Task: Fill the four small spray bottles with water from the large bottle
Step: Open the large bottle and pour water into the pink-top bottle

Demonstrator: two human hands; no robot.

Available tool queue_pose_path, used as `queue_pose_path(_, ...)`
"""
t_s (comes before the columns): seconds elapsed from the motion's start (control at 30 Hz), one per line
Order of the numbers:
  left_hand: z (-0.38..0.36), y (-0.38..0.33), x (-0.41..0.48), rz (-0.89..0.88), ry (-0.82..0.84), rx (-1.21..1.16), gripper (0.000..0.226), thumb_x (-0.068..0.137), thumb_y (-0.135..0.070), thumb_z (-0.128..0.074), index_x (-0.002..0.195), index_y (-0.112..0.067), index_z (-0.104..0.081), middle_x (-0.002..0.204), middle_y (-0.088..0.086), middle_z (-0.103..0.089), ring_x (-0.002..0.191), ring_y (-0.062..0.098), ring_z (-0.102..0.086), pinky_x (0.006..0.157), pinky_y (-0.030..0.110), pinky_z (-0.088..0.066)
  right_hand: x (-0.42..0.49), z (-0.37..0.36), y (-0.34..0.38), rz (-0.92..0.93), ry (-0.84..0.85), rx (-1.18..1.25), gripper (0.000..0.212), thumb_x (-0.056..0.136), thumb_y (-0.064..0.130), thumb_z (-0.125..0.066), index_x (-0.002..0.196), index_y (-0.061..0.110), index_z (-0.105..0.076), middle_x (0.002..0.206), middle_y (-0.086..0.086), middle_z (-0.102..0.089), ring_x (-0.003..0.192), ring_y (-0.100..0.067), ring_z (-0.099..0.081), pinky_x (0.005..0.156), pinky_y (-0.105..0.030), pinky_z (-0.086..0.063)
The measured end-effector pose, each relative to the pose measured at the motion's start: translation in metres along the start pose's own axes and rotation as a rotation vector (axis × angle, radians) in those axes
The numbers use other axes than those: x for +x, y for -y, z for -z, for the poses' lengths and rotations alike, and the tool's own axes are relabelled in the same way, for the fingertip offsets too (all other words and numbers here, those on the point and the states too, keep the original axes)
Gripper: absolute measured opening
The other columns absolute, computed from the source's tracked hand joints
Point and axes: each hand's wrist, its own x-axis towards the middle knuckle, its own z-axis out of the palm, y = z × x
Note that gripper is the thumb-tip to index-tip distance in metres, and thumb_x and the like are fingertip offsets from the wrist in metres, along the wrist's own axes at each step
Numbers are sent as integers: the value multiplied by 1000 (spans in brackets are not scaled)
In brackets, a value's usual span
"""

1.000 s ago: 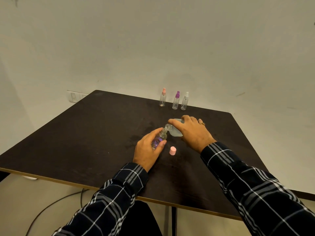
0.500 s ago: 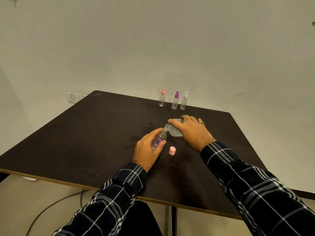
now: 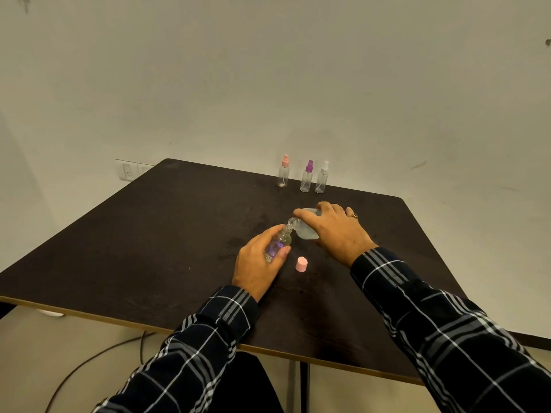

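Note:
My left hand (image 3: 256, 263) grips a small clear spray bottle (image 3: 280, 242) with its top off, tilted toward the right. My right hand (image 3: 337, 231) holds the large translucent bottle (image 3: 305, 231) tipped on its side, its open mouth touching the small bottle's neck. A pink cap (image 3: 301, 264) stands on the table just in front of both hands. Three small spray bottles stand upright in a row at the far edge: one with a pink top (image 3: 283, 174), one with a purple top (image 3: 307, 178), one with a white top (image 3: 322, 180).
The dark wooden table (image 3: 149, 248) stands against a pale wall, with a wall socket (image 3: 128, 171) behind its far left corner. A cable (image 3: 89, 359) runs along the floor under the near edge.

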Motion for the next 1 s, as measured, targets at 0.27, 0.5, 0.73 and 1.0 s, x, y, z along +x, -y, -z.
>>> queue_pose_path(0.27, 0, 0, 0, -8, 2, -2, 50, 93, -27, -73, 140, -26, -58, 129, -4, -65, 114, 8, -62, 100, 29, -53, -1, 0, -1, -1, 2, -7, 80, 92, 24, -68, 150, 45, -16, 148, -17, -34, 138, -40, -35, 111, -66, -28)
queue_pose_path(0.5, -1, 1, 1, -3, 5, 8, 51, 93, -28, -72, 142, -25, -57, 131, -2, -65, 116, 10, -62, 100, 30, -53, 0, 0, 0, -4, 4, -2, 81, 92, 24, -68, 149, 46, -15, 148, -17, -34, 138, -40, -34, 112, -67, -28)
queue_pose_path(0.73, 0, 2, 1, 8, 9, 10, 51, 93, -28, -72, 142, -26, -56, 132, -2, -64, 116, 10, -61, 100, 31, -54, 1, 0, 1, -2, 7, -14, 81, 92, 25, -68, 150, 46, -15, 149, -17, -32, 139, -40, -33, 113, -67, -27)
queue_pose_path(1.0, 0, 0, 1, -3, 6, 2, 50, 93, -26, -72, 141, -25, -57, 131, -2, -65, 116, 10, -61, 100, 30, -53, 2, 1, 0, 1, 11, -24, 82, 92, 24, -68, 150, 46, -15, 149, -17, -33, 139, -40, -33, 113, -67, -27)
